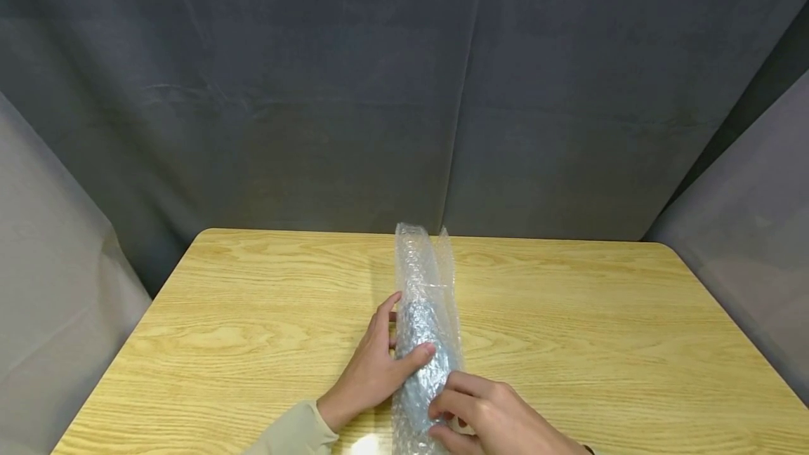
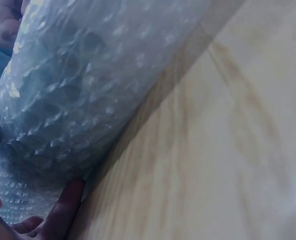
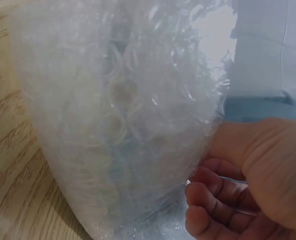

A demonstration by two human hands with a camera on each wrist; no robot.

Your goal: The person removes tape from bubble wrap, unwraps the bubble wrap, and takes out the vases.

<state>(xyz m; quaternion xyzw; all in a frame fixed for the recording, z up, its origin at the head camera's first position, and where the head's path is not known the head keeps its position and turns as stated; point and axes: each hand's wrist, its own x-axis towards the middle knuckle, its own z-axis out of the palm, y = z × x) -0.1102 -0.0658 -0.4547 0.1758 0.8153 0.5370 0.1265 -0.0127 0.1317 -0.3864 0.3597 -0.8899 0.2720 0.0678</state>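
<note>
A long bundle of clear bubble wrap (image 1: 417, 314) lies lengthwise on the table, with something bluish inside that I cannot tell the kind of. My left hand (image 1: 376, 367) holds it from the left, thumb across the top and fingers along its side. In the left wrist view the wrap (image 2: 73, 95) bulges above those fingers (image 2: 68, 207). From the lower right my right hand (image 1: 489, 413) pinches the wrap's near part with bent fingers. The right wrist view has that hand (image 3: 257, 175) beside the wrap (image 3: 123, 115), several fingers curled.
The wooden table (image 1: 253, 314) has rounded far corners. Behind it hangs a dark grey curtain (image 1: 303, 104), with pale cloth (image 1: 50, 286) on the left side and more pale cloth (image 1: 746, 251) on the right. The wrap's far end reaches the table's back edge.
</note>
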